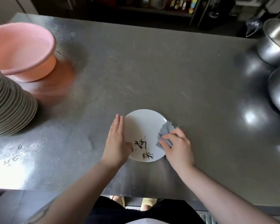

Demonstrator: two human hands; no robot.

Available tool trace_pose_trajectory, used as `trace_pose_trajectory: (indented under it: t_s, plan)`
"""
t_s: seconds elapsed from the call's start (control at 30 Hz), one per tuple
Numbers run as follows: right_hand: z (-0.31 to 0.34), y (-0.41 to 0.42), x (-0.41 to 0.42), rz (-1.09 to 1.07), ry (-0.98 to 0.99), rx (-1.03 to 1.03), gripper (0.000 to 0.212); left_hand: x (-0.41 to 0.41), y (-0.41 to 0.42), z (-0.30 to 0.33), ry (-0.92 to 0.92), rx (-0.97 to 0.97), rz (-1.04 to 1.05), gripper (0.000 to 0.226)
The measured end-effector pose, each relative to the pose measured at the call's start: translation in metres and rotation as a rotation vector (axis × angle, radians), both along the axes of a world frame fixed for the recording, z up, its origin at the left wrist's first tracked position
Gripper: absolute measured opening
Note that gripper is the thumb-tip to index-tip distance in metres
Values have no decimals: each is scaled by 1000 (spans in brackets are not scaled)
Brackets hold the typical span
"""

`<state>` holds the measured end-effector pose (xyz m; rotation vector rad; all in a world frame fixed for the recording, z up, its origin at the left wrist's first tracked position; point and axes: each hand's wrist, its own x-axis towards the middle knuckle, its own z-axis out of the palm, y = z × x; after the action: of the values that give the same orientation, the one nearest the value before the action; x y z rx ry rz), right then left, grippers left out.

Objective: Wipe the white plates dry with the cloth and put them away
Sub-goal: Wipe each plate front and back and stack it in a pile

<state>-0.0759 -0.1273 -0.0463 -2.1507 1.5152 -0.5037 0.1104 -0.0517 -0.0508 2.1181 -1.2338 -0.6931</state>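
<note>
**Plate pinned flat, cloth working its right side**

I am watching a round white ceramic plate with black brush lettering (144,126) lying flat on the grey brushed-steel worktop (152,70), close to the near edge, directly in front of me. My left hand (116,143) is resting against the plate's rim at nine o'clock, fingers straight and together, thumb lying on the plate; I judge it is bracing the plate so it does not slide or spin under the wiping. My right hand (178,146) is gripping a crumpled grey-blue cloth (166,133) with curled fingers, pressing it onto the plate at three o'clock, part of the cloth spilling past the rim.

At nine o'clock on the worktop a tall stack of plates (8,107) is standing, probably the put-away pile. Beyond it, at ten o'clock, a pink plastic basin (23,50) is sitting. At two to three o'clock steel pots (271,46) are crowding the edge, well apart from the plate
</note>
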Motion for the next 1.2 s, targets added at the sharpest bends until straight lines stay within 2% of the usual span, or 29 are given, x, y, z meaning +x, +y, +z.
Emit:
trace_pose_trajectory:
  t_s: [0.07, 0.13, 0.23, 0.33, 0.47, 0.67, 0.73, 0.8, 0.87, 0.93, 1.1, 1.2]
  plan:
    - [-1, 19, 3, -27, 0, 2, 11, -24, 14, 0, 41, -60, 100, 95]
    - [-1, 34, 7, -8, 8, -6, 10, -51, 30, -4, 91, -80, 95, 97]
    - [-1, 36, 9, 87, 25, -19, 11, -51, 33, -13, 63, -56, 44, 98]
    - [0, 7, -1, 106, 60, -8, 10, -32, 24, -16, 36, 15, -26, 100]
    - [8, -44, 4, 101, 116, -91, 11, -17, 13, -14, 46, 76, -130, 100]
    - [8, -66, 54, 210, 336, -86, 18, -8, 9, -12, 53, 65, -138, 100]
    - [9, -64, 57, 226, 272, -13, 20, -7, 14, -6, -46, -14, -136, 98]
    - [16, -62, 47, 183, 110, 36, 21, -6, 20, -1, -163, -151, -200, 91]
    - [26, -59, 31, 95, -72, -12, 19, -7, 26, 0, -229, -212, -392, 76]
    - [34, -50, 14, 1, -179, -80, 18, -9, 28, -6, -285, -188, -524, 60]
    - [35, -16, -14, -128, -268, -21, 16, -13, 24, -13, -373, -252, -522, 44]
    - [40, -1, -22, -179, -422, 62, 23, -12, 25, -7, -463, -360, -538, 28]
